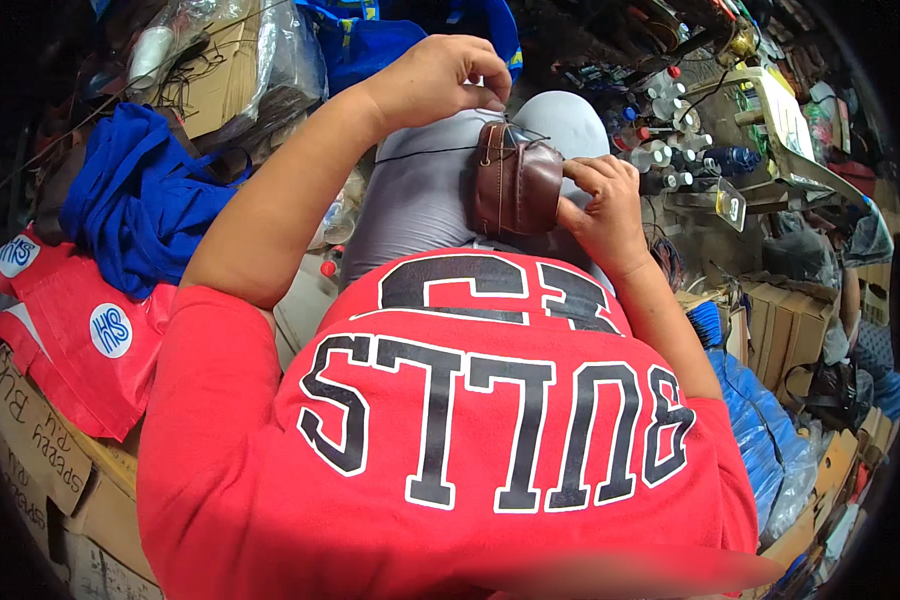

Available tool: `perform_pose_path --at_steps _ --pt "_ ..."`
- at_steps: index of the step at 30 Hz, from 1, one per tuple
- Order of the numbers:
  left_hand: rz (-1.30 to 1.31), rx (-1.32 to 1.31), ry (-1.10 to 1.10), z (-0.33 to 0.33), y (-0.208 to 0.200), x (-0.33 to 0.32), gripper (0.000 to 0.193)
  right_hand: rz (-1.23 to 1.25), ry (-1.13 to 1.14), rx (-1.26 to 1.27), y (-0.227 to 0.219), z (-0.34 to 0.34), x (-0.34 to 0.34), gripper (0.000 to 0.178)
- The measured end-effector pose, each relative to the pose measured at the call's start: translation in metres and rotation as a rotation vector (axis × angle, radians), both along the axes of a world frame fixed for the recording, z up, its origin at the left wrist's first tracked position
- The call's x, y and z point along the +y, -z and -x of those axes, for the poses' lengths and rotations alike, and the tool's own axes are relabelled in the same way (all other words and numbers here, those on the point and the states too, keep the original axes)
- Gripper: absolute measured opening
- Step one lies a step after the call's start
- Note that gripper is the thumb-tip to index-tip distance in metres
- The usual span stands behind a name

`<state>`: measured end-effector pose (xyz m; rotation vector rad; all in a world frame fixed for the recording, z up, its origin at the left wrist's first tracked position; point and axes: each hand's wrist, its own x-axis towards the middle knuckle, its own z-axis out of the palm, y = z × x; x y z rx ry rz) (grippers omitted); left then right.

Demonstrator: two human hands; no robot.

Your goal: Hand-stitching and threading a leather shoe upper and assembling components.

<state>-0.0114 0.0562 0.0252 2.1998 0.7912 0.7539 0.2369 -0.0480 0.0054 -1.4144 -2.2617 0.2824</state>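
Note:
A dark brown leather shoe (518, 190) with light stitching along its side rests on my lap, between my grey-trousered legs. My right hand (607, 205) grips the shoe's right side, thumb below and fingers above. Raised just above the shoe's far end, my left hand (455, 80) is closed in a pinch at a dark thread. Loops of this thread (410, 154) lie over the shoe's top, and a length stretches left across my thigh. Whether a needle is between my left fingertips is too small to tell.
Blue cloth (140, 195) and a red bag (80, 335) lie at left above cardboard boxes (45, 450). A blue bag (370, 45) sits beyond my knees. Several bottles (660, 155) stand at right by a pale wooden frame (785, 125), with more cartons (785, 320) nearer.

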Motion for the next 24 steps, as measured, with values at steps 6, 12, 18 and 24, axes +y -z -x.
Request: perform_pose_path --at_steps 6,12,18,24 --pt "0.142 0.033 0.06 0.0 0.009 -0.014 0.01 0.019 -0.014 0.032 0.001 0.0 0.002 0.034" --pt "0.122 -0.005 -0.003 -0.014 0.022 -0.036 0.01 0.057 0.025 0.086 0.013 0.007 0.01 0.022" --pt "-0.045 -0.073 -0.136 -0.018 0.031 -0.054 0.018 -0.05 -0.03 -0.073 0.01 0.0 0.009 0.01" --pt "-0.12 0.09 -0.281 0.004 0.019 -0.084 0.032 0.009 -0.175 -0.186 -0.006 -0.017 -0.012 0.014"
